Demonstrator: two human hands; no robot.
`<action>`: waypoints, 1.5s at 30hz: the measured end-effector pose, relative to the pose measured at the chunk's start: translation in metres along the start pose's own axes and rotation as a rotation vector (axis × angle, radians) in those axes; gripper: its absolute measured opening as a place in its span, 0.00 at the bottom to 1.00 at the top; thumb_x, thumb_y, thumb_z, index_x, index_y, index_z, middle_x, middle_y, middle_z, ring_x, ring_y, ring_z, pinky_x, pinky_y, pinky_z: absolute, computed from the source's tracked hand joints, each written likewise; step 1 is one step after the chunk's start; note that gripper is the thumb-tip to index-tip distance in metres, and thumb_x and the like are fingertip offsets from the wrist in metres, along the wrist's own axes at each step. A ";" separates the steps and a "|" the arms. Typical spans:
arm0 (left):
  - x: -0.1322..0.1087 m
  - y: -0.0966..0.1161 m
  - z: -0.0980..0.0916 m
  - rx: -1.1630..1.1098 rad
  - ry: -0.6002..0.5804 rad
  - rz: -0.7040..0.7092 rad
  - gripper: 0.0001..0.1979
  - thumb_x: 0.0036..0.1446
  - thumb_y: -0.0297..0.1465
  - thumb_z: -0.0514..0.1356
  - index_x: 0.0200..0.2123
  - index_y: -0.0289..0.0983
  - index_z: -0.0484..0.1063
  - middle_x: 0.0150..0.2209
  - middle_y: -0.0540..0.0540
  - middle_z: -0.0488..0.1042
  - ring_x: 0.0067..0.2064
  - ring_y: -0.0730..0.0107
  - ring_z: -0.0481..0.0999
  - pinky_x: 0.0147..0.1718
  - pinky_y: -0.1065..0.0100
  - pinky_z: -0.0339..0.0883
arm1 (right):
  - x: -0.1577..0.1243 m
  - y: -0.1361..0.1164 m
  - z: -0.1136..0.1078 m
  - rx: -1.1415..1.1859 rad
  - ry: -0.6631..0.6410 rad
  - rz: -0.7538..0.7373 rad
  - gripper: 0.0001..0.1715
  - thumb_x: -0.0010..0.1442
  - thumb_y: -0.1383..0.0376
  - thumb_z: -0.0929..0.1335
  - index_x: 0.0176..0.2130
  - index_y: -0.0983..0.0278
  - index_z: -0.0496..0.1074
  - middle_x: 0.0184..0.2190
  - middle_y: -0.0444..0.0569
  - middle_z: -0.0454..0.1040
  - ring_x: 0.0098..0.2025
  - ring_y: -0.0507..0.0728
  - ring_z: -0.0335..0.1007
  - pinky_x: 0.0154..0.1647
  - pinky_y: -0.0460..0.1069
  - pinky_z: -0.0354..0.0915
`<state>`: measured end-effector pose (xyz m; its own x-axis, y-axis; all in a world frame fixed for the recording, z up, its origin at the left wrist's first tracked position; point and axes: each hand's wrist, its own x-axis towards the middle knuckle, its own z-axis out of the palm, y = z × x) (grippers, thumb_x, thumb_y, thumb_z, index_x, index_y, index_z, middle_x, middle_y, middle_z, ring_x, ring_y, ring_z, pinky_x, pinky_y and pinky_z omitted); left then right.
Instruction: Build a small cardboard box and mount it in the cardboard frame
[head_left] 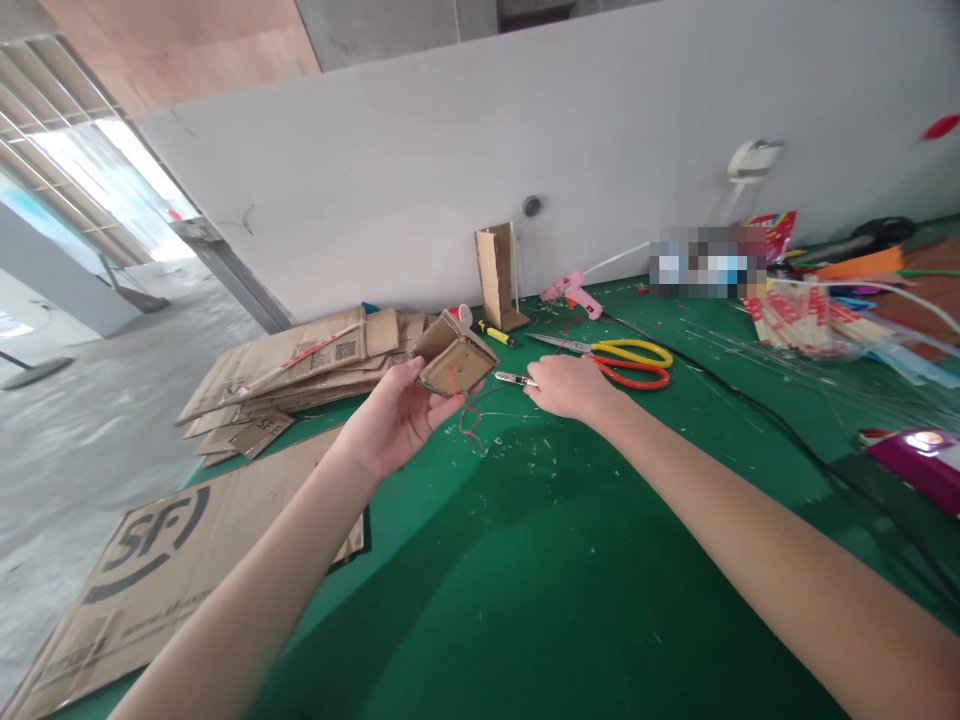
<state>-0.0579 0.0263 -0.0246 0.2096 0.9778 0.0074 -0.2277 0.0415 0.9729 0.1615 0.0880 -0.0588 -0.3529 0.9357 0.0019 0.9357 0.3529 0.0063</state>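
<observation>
My left hand [390,415] is closed around the edge of a small folded cardboard piece [456,368], raised over the green table. A thin red string [471,425] hangs from the face of this piece and curls below it. To the right, my right hand [568,385] grips a small tool with a silver metal tip [514,379]; its handle is hidden in the fist. The tip points left at the cardboard, a little apart from it. Just behind the right hand lie large scissors [634,352] with one yellow and one red handle.
Flat cardboard sheets [300,360] are stacked at the left, with a printed cardboard panel [187,570] nearer me. An upright cardboard stand [496,275], a yellow cutter [496,334] and a pink glue gun [577,295] are by the wall. A black cable [757,405] crosses the right side.
</observation>
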 end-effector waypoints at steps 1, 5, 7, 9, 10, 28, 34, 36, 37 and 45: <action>-0.002 0.002 0.003 -0.041 -0.013 -0.031 0.20 0.58 0.41 0.54 0.49 0.36 0.69 0.46 0.39 0.76 0.43 0.60 0.80 0.37 0.69 0.79 | 0.000 0.000 0.000 -0.003 -0.003 -0.002 0.18 0.63 0.62 0.61 0.45 0.68 0.74 0.44 0.63 0.75 0.46 0.68 0.73 0.42 0.58 0.65; -0.013 0.008 0.016 -0.176 -0.050 -0.106 0.21 0.60 0.38 0.53 0.54 0.35 0.66 0.45 0.41 0.77 0.42 0.64 0.81 0.33 0.78 0.77 | -0.001 0.000 0.000 -0.009 -0.010 -0.012 0.16 0.61 0.62 0.62 0.43 0.67 0.74 0.43 0.61 0.75 0.45 0.68 0.73 0.40 0.58 0.66; -0.017 0.011 0.021 -0.244 -0.064 -0.141 0.21 0.61 0.36 0.52 0.55 0.35 0.64 0.43 0.42 0.77 0.42 0.66 0.81 0.33 0.79 0.76 | -0.001 0.000 -0.001 -0.007 -0.008 -0.016 0.16 0.61 0.61 0.63 0.42 0.67 0.74 0.43 0.60 0.75 0.44 0.68 0.73 0.38 0.57 0.66; -0.020 0.014 0.024 -0.299 -0.065 -0.167 0.21 0.62 0.35 0.51 0.56 0.34 0.64 0.41 0.43 0.78 0.40 0.67 0.81 0.33 0.80 0.76 | -0.002 0.000 -0.006 -0.007 0.006 -0.025 0.18 0.62 0.59 0.61 0.42 0.67 0.73 0.44 0.60 0.75 0.45 0.67 0.72 0.38 0.56 0.65; -0.020 0.014 0.025 -0.319 -0.060 -0.178 0.21 0.62 0.35 0.50 0.56 0.33 0.64 0.40 0.43 0.78 0.40 0.66 0.81 0.33 0.80 0.76 | -0.002 0.001 -0.010 0.014 0.030 -0.030 0.19 0.62 0.57 0.61 0.43 0.67 0.73 0.45 0.60 0.74 0.45 0.67 0.72 0.38 0.56 0.65; 0.009 -0.019 -0.004 0.115 0.305 0.303 0.30 0.42 0.27 0.68 0.50 0.39 0.64 0.47 0.45 0.72 0.50 0.62 0.75 0.55 0.54 0.66 | -0.001 0.001 0.003 -0.082 0.031 -0.042 0.19 0.57 0.67 0.63 0.46 0.73 0.70 0.45 0.66 0.71 0.47 0.70 0.69 0.39 0.56 0.63; 0.021 -0.028 -0.032 0.415 0.421 0.397 0.31 0.41 0.31 0.69 0.48 0.38 0.59 0.46 0.44 0.70 0.48 0.62 0.74 0.47 0.58 0.70 | 0.003 0.007 0.004 -0.066 0.443 -0.268 0.19 0.58 0.70 0.60 0.48 0.71 0.68 0.45 0.60 0.71 0.47 0.65 0.66 0.43 0.56 0.59; 0.021 -0.029 -0.034 0.460 0.418 0.404 0.31 0.42 0.32 0.68 0.48 0.39 0.58 0.49 0.43 0.69 0.48 0.62 0.74 0.46 0.59 0.71 | 0.005 0.008 0.006 -0.054 0.575 -0.359 0.19 0.58 0.71 0.60 0.48 0.71 0.68 0.46 0.60 0.71 0.48 0.65 0.64 0.45 0.56 0.58; 0.021 -0.029 -0.035 0.473 0.422 0.408 0.31 0.42 0.33 0.68 0.48 0.39 0.58 0.50 0.43 0.68 0.47 0.63 0.74 0.45 0.60 0.71 | 0.006 0.008 0.006 -0.045 0.621 -0.390 0.19 0.58 0.72 0.60 0.49 0.71 0.67 0.47 0.60 0.71 0.48 0.65 0.64 0.46 0.56 0.58; 0.021 -0.032 -0.036 0.505 0.419 0.461 0.33 0.43 0.32 0.68 0.48 0.41 0.52 0.47 0.44 0.67 0.46 0.64 0.75 0.45 0.59 0.72 | 0.008 0.005 0.010 0.158 0.711 -0.438 0.22 0.56 0.73 0.60 0.50 0.70 0.67 0.48 0.60 0.71 0.50 0.64 0.64 0.47 0.58 0.63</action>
<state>-0.0801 0.0530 -0.0634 -0.1978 0.8738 0.4442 0.2747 -0.3856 0.8808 0.1634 0.0972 -0.0687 -0.5528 0.5080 0.6605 0.6851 0.7283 0.0132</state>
